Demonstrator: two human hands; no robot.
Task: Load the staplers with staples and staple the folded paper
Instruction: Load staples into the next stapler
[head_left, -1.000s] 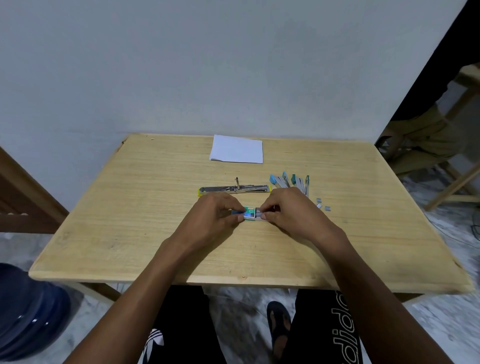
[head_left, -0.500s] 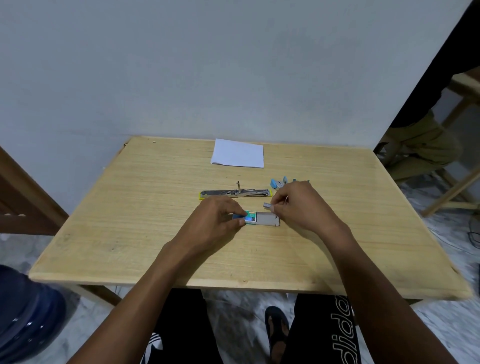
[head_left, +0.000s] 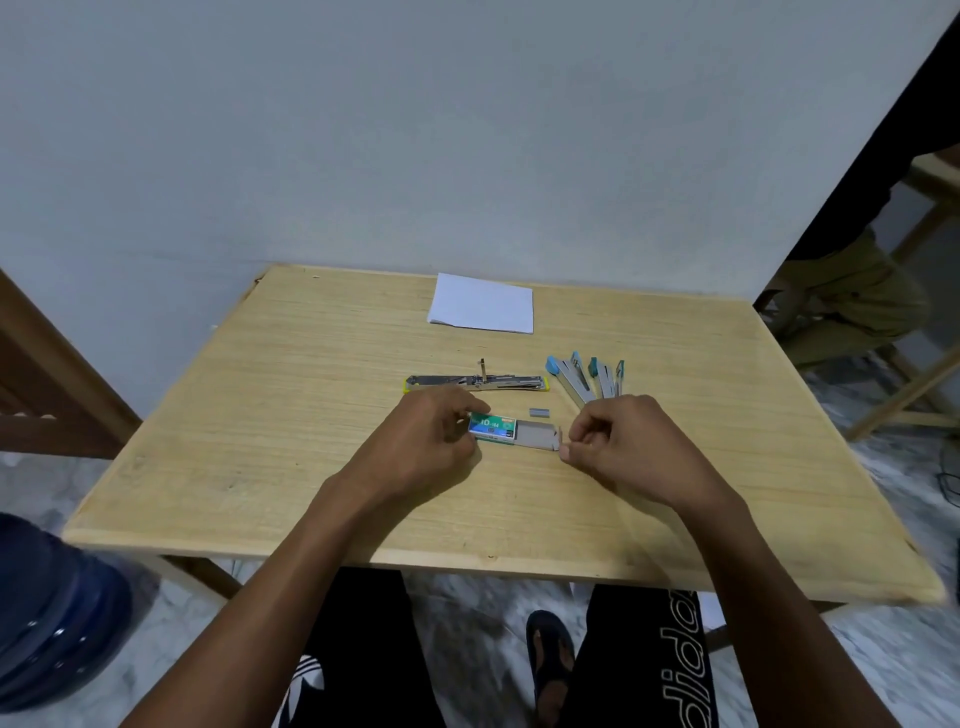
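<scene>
Green-labelled staple box (head_left: 492, 428) lies on the table (head_left: 270, 415) pinched by the left hand (head_left: 426, 441), right hand (head_left: 618, 447) pinching its pulled-out tray (head_left: 537, 435); a loose staple strip (head_left: 539, 412) beyond should enter the opened stapler (head_left: 475, 383) squarely.

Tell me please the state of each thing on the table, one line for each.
Staple box: slid open, tray pulled out to the right.
Yellow stapler: opened flat.
Blue staplers: lying fanned out, untouched.
Staple strip: loose on the table.
Paper: folded, lying flat.
Left hand: holding the box.
Right hand: pinching the tray end.
</scene>
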